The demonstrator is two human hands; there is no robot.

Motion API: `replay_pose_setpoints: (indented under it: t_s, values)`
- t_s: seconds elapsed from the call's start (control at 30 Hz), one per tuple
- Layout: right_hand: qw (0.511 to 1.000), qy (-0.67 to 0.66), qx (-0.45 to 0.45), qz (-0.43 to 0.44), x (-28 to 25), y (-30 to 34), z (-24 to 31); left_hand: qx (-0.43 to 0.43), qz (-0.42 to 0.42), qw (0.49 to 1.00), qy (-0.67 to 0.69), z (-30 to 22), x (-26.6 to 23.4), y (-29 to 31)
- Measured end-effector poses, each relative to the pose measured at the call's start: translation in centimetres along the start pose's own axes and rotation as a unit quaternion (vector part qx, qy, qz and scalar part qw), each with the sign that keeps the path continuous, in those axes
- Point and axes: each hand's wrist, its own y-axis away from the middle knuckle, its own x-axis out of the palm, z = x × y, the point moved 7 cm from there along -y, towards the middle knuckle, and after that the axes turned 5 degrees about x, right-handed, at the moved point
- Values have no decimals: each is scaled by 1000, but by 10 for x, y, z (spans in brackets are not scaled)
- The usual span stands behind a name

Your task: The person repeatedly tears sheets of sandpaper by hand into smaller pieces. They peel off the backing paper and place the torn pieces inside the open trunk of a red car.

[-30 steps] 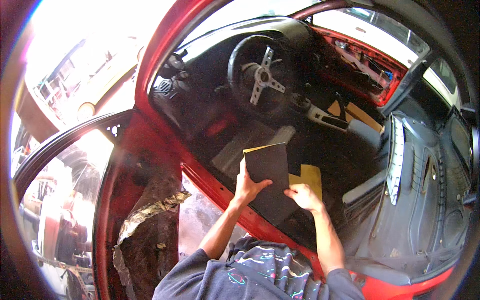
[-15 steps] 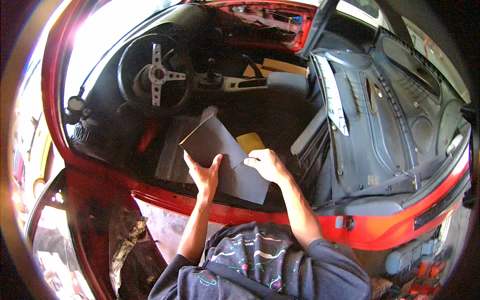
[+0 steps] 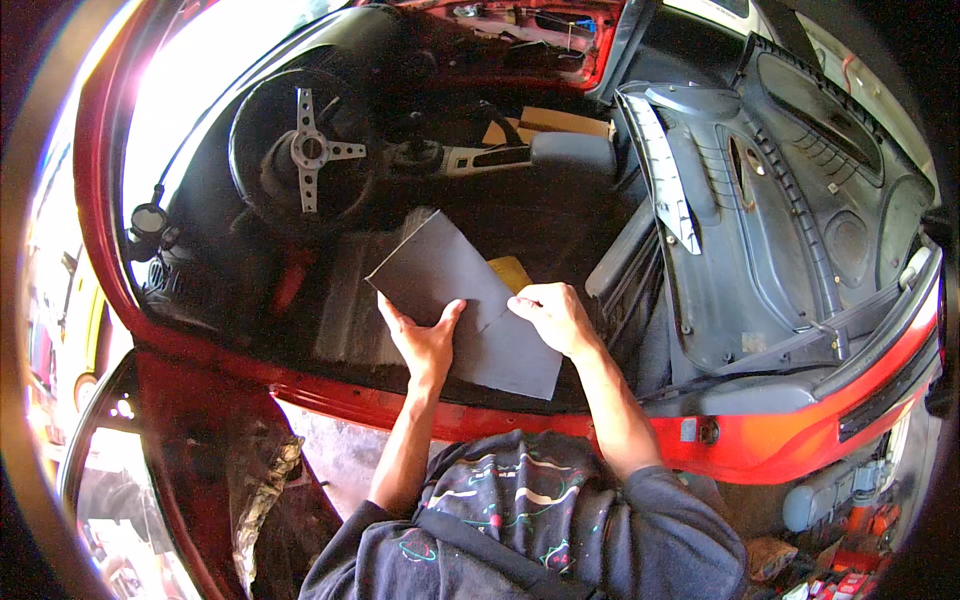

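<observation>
A stiff, flat grey sheet [image 3: 437, 268] is held tilted over the floor of a red car, inside the open doorway. A short dark line, a cut or a seam, runs from its middle to its right edge. My left hand [image 3: 424, 345] grips the near left side, thumb on top and fingers partly hidden underneath. With fingers curled in a pinch, my right hand [image 3: 556, 315] holds the right edge where that line ends. Whether a small tool is also in those fingers cannot be seen. A yellow piece [image 3: 511, 271] lies partly covered behind the sheet.
The steering wheel [image 3: 309, 150] stands at the far left, and the centre console [image 3: 487, 158] lies beyond the sheet. Black trim panels [image 3: 745, 220] are stacked at the right. A red door sill [image 3: 520, 424] runs between me and the interior. Cardboard [image 3: 565, 122] sits behind the console.
The sheet and both hands have shifted slightly right, and the sheet has turned a little. Its line now looks more closed, with the two parts lying nearly flush. Both hands keep their hold.
</observation>
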Motion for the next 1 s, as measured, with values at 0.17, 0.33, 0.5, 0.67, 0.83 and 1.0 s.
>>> replay_pose_setpoints:
  t_s: [0.17, 0.33, 0.5, 0.67, 0.83, 1.0]
  values:
    - [999, 14, -29, -12, 1, 2, -9, 8, -1, 1000, -5, -4, 0, 5]
    - [1000, -21, -9, 8, -24, 4, -7, 57, -7, 993, -107, -6, -5, 7]
    - [934, -102, 115, -323, -188, 30, -42, -24, -91, 993, -78, 35, -97, -27]
    - [987, -41, 88, -130, -125, 22, -54, 5, -75, 997, 4, 41, -72, -30]
    - [998, 35, 49, 20, -51, 15, -8, -91, -69, 990, 84, 25, -35, -26]
    - [994, 81, 26, 74, -34, 1, 19, -245, -61, 948, 195, 35, -15, -10]
